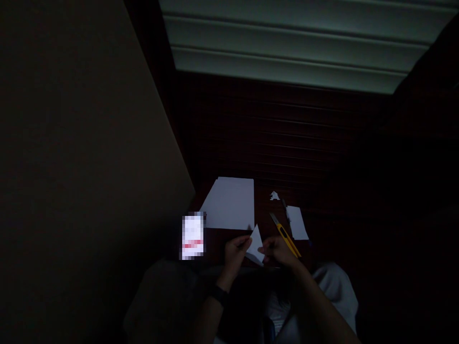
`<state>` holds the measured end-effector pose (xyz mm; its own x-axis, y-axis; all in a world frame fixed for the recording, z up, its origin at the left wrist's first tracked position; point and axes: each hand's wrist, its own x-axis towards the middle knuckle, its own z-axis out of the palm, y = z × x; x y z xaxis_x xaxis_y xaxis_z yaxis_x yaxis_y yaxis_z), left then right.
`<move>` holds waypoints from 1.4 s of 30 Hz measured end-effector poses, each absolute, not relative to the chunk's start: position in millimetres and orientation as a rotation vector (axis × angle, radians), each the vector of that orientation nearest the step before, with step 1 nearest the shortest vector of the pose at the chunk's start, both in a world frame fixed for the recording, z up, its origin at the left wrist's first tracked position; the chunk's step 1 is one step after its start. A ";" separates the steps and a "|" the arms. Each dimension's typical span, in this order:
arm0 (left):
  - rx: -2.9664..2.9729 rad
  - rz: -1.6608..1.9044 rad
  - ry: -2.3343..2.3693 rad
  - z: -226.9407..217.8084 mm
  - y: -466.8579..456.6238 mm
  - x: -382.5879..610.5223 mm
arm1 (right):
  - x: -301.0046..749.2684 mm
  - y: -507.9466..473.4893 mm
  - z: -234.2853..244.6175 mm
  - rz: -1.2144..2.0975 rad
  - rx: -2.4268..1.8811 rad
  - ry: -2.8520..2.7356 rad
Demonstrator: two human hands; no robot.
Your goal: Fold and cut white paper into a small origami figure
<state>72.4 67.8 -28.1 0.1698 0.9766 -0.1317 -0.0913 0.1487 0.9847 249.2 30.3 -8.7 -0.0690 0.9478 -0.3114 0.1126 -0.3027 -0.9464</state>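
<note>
The scene is very dark. Both my hands hold a small folded white paper (256, 244) just above the near edge of a dark wooden table (265, 157). My left hand (236, 252), with a dark band on its wrist, pinches the paper's left side. My right hand (278, 250) pinches its right side. The paper stands up in a pointed, triangular shape between the fingers.
A stack of white sheets (230, 203) lies behind my hands. A yellow utility knife (285, 235), a dark pen (286, 210), a small white slip (297, 222) and a crumpled paper scrap (274, 195) lie to the right. A bright blurred card (192, 237) sits at the left.
</note>
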 end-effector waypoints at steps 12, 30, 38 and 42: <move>1.124 0.890 0.960 -24.8 69.4 66.0 | 248.8 34.1 -4.9 1.650 -1.425 -1.367; 1.018 0.910 0.894 -22.3 68.9 68.2 | 245.6 32.9 -14.7 1.503 -1.380 -1.148; 0.964 0.974 0.947 -19.3 69.8 66.0 | 253.2 18.5 -6.9 1.558 -1.436 -1.106; 0.958 0.978 0.957 -17.0 68.2 67.0 | 255.2 13.2 -6.2 1.587 -1.402 -1.101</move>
